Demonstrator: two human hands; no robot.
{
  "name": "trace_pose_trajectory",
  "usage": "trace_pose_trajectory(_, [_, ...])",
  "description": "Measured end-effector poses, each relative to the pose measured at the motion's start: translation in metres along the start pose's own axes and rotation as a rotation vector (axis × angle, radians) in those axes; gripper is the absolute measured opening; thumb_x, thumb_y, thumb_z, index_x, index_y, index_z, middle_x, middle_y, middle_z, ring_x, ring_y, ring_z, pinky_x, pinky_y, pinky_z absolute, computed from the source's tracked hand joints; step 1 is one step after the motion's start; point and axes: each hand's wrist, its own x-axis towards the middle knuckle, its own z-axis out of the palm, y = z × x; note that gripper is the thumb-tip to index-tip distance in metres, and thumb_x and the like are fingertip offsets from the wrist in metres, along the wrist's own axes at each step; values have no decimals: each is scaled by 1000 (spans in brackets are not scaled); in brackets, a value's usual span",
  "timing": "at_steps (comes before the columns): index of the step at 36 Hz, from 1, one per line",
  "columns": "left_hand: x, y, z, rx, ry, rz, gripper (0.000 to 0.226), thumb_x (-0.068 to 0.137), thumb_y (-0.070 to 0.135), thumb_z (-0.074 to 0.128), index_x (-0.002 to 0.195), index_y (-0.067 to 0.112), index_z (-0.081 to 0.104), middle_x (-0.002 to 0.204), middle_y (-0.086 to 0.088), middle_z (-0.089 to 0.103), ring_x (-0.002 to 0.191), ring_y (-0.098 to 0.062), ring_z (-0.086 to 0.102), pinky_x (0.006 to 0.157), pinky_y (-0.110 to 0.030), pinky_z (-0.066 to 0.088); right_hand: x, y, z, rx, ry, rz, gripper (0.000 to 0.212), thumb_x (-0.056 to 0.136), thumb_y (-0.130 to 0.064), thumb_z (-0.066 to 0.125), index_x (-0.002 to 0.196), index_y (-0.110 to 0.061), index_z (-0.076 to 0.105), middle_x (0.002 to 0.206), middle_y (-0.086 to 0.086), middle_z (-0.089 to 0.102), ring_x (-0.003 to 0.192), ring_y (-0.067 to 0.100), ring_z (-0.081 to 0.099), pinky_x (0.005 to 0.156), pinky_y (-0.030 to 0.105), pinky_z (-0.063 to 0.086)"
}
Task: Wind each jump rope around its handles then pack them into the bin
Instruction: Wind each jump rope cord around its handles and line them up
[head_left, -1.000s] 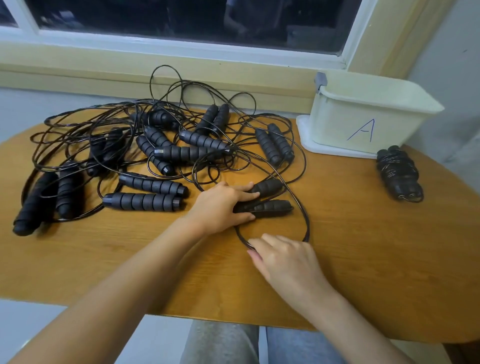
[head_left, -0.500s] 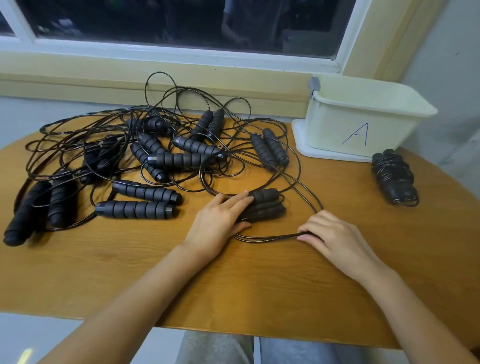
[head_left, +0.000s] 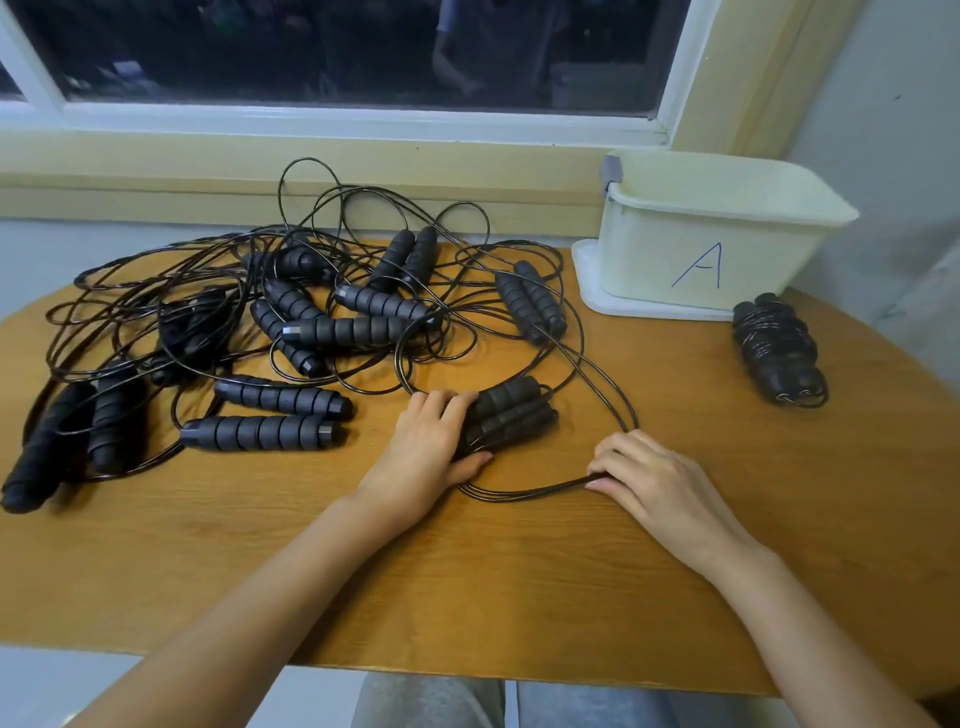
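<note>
A tangle of black jump ropes (head_left: 322, 312) with ribbed foam handles covers the left and middle of the wooden table (head_left: 519, 582). My left hand (head_left: 431, 447) grips a pair of handles (head_left: 511, 413) laid side by side near the table's middle. My right hand (head_left: 654, 478) pinches that rope's cord (head_left: 524, 491), which loops along the table between both hands. One wound rope bundle (head_left: 776, 348) lies to the right, in front of the cream bin (head_left: 717, 244) marked "A".
The bin stands on a white lid (head_left: 587, 275) at the back right, against the window sill (head_left: 311, 171). A grey wall rises on the right. The table's front edge runs close to my lap.
My right hand slid to the right along the cord, drawing the loop out flatter. My left hand stayed on the paired handles.
</note>
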Motion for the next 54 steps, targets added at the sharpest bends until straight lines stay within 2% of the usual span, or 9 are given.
trace_pose_trajectory(12, [-15,4,-29,-389,72,-7,60,92,39,63,144,23,40,129,6,53,118,-10,50,103,-34,46,1,2,-4,69,-16,3,34,97,-32,44,103,-11,69,101,-8,57,94,0,50,71,20,51])
trace_pose_trajectory(17, [-22,12,-47,-553,74,57,66,84,46,58,142,17,45,120,16,57,111,9,55,92,-12,47,10,2,-12,354,-84,189,15,93,-46,49,88,-39,61,93,-25,60,107,-3,50,92,16,39])
trace_pose_trajectory(22, [-26,14,-74,-643,122,158,59,86,47,67,138,28,48,125,7,61,116,-4,57,95,-17,48,37,3,-37,731,-238,408,29,86,-41,55,68,-21,63,59,-15,57,59,-1,48,68,16,40])
trace_pose_trajectory(25, [-30,24,-94,-476,94,334,58,85,53,63,138,36,48,120,9,60,109,-14,54,94,-25,46,70,9,-51,913,-388,537,30,93,-30,55,68,-15,59,59,-4,48,58,10,43,57,15,37])
trace_pose_trajectory(30, [-38,60,-100,299,156,557,84,82,49,65,142,-3,38,115,-10,62,104,-19,54,90,-30,50,139,5,-72,839,-589,572,32,99,-29,56,70,-14,60,48,-12,35,43,6,32,50,18,32])
trace_pose_trajectory(35, [-28,67,-96,466,6,82,93,95,47,56,151,5,-4,144,-8,44,133,-22,38,106,-32,35,180,-34,-101,681,-478,479,32,94,-42,61,77,-16,70,56,-3,39,53,12,34,54,25,26])
trace_pose_trajectory(44, [-12,49,-96,613,160,-62,96,47,47,95,118,-7,62,84,-13,68,76,-30,66,54,-34,52,127,-120,-118,193,-210,285,29,99,-41,54,80,-29,74,60,-7,64,58,14,59,59,30,45])
trace_pose_trajectory(48, [-6,59,-88,497,208,-97,81,95,51,52,151,3,17,135,-10,49,121,-28,48,92,-33,44,93,-132,-107,103,-93,281,28,100,-42,49,84,-32,69,65,-11,63,62,3,58,57,24,44])
trace_pose_trajectory(54, [-5,50,-92,90,229,-128,67,92,47,59,145,14,34,126,-5,54,115,-25,51,89,-33,44,59,-121,-80,412,32,399,23,97,-32,55,91,-27,76,62,-13,62,54,3,54,55,18,43])
